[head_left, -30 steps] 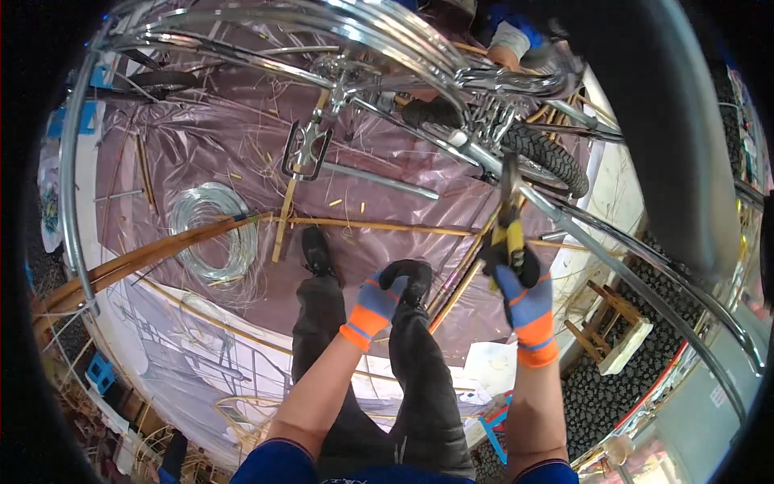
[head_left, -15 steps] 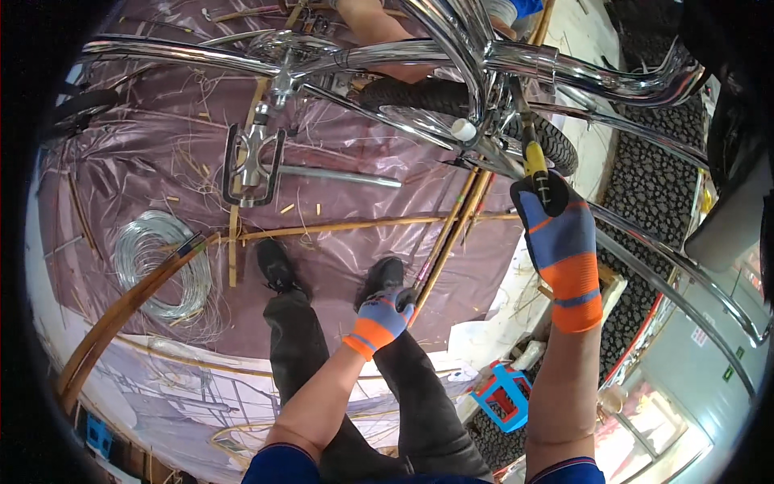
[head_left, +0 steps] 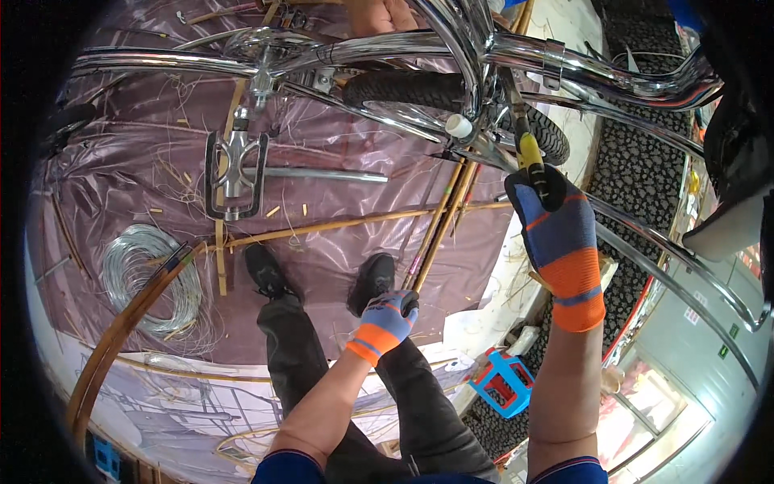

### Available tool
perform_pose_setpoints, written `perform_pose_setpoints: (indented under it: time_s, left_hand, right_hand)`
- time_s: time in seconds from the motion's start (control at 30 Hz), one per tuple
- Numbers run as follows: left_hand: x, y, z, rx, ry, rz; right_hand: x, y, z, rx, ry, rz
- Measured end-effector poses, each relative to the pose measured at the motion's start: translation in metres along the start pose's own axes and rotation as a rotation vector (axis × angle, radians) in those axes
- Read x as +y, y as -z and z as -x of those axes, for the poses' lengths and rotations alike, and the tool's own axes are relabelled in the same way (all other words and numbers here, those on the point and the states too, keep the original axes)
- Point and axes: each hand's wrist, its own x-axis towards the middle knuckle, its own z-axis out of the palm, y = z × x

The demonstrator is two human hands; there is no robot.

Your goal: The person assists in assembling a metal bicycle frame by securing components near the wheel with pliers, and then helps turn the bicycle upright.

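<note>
My right hand (head_left: pixel 556 218), in a blue and orange glove, is wrapped round the yellow-and-black handle of a tool (head_left: pixel 530 153). Its dark metal shaft points up beside the chrome tubes (head_left: pixel 387 50) of a cycle-like frame; its far end is hidden there. My left hand (head_left: pixel 387 319), gloved alike, is closed above my right leg. It grips the near ends of long thin bamboo strips (head_left: pixel 439 226), which slant away up to the frame near a white-capped tube end (head_left: pixel 458 126). A black tyre (head_left: pixel 411 90) lies behind the tubes.
A pedal (head_left: pixel 235 173) juts from the frame on the left. A wire coil (head_left: pixel 151 278) and a bent bamboo strip (head_left: pixel 133 310) lie on the purple sheet (head_left: pixel 339 194). A blue-and-red stool (head_left: pixel 504 383) stands at lower right. Another person's hand (head_left: pixel 379 16) is beyond the tubes.
The other person's arm has drawn back upward, leaving a hand at the far edge. The view has shifted slightly. Both my hands keep their holds, with little movement.
</note>
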Motion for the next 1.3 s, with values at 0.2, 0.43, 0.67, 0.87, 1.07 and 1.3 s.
perform_pose_setpoints:
  time_s: [0.2, 0.43, 0.67, 0.87, 1.07, 1.3]
  left_hand:
    - [-0.006, -0.015, -0.001, 0.048, -0.049, -0.023]
    - [0.000, -0.003, 0.000, -0.033, -0.075, 0.055]
    - [-0.010, -0.014, 0.002, -0.009, -0.073, 0.015]
    - [-0.010, -0.016, 0.000, 0.004, -0.085, 0.003]
    - [-0.010, -0.018, 0.000, 0.015, -0.081, -0.006]
    - [-0.005, -0.017, -0.002, 0.018, -0.099, -0.043]
  right_hand:
    - [-0.001, -0.002, -0.001, 0.011, 0.052, -0.015]
    - [-0.006, -0.014, -0.001, 0.008, -0.010, -0.073]
    - [-0.006, -0.011, -0.002, -0.043, 0.023, -0.273]
    - [-0.005, -0.015, -0.005, -0.007, -0.016, -0.223]
    - [-0.009, 0.025, -0.022, -0.433, -0.271, -0.675]
    - [-0.007, 0.022, -0.012, -0.288, -0.109, -0.268]
